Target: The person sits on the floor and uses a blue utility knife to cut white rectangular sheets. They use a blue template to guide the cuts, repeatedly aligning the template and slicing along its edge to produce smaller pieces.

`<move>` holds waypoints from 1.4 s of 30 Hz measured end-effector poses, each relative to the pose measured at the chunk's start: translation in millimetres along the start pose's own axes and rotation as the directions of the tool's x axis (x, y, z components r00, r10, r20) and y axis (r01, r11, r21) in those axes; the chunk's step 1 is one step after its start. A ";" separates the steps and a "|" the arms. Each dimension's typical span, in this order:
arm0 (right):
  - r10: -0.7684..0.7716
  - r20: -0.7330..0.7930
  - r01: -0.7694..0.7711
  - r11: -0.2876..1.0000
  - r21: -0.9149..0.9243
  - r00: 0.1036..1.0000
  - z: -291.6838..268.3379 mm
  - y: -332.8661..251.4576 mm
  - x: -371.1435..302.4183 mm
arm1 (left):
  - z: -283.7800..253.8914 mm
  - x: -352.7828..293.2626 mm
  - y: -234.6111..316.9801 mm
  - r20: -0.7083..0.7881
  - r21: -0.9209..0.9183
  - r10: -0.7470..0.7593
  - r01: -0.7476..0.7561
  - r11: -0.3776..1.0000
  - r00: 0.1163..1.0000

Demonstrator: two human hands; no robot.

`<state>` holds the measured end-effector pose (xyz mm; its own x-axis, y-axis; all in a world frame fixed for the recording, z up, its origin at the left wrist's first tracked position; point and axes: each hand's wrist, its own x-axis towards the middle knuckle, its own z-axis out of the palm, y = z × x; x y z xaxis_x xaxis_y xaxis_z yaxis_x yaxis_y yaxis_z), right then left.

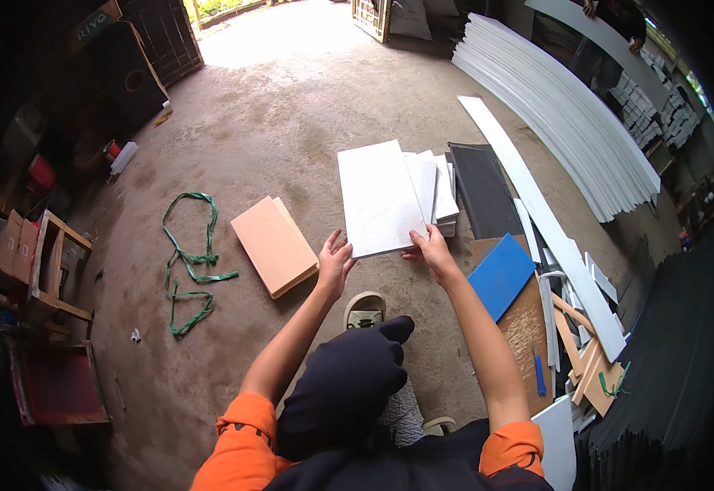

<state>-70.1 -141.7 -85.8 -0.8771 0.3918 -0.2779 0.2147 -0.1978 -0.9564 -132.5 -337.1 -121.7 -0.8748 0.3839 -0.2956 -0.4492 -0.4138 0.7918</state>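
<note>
On the left, the green strap (192,270) lies in loose loops on the floor (275,114); a careless step there could snag. Next to it sits the peach stack (273,244), its upper board askew on the one beneath, so a knock from our left hand (336,266) could slide it. That hand looks loosely open, fingers spread at the near left corner of the white sheet (381,199); whether it bears weight, we cannot tell. The sheet is in front of us, between our hands, and our right hand (431,250) pinches its near right corner, thumb on top. With so one-sided a hold, the far end could dip or twist. Just right, the fanned white stack (445,186) could shift if the sheet's edge catches it. Farther right, the blue sheet (500,278) overlaps a brown board (522,344) and could slip if our right arm brushes it.
</note>
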 end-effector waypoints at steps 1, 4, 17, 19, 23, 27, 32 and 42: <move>0.097 0.031 -0.098 0.995 0.030 0.995 11.7 8.9 5.5 | -13.1 -0.5 -0.7 -0.050 0.054 -0.009 0.011 0.998 0.999; 0.292 0.069 -0.298 0.951 0.083 0.954 28.6 49.4 25.7 | -47.4 2.9 -15.7 -0.108 0.136 -0.033 0.048 0.990 0.994; 0.393 -0.092 -0.373 0.911 0.178 0.915 44.5 152.7 101.5 | -105.4 95.8 -93.9 -0.253 0.506 0.198 -0.045 0.861 0.947; 0.343 -0.095 -0.341 0.939 0.030 0.935 32.3 162.9 110.0 | -99.3 107.0 -96.3 -0.289 0.579 0.232 -0.023 0.815 0.929; 0.270 -0.007 -0.259 0.915 -0.309 0.963 7.3 161.9 96.4 | -84.5 100.7 -97.0 -0.125 0.822 0.304 -0.073 0.565 0.945; 0.317 0.216 -0.192 0.869 -0.455 0.923 -34.5 113.6 36.5 | -58.1 78.0 -90.2 0.040 0.871 0.371 -0.215 0.442 0.928; 0.276 0.000 -0.175 0.608 -0.775 0.961 -152.9 36.3 -81.4 | 48.1 66.4 -78.4 0.414 0.787 0.256 -0.485 0.381 0.873; -0.119 -0.681 -0.305 0.830 -0.468 0.723 -344.5 60.4 -327.6 | 245.4 -26.5 -107.6 0.745 0.289 -0.647 -0.952 0.096 0.161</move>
<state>378.2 27.5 -83.3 -0.3665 0.9186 -0.1481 0.6463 0.1368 -0.7507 -16.4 -100.1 -68.0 0.2853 0.9448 -0.1614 0.8423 -0.1668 0.5125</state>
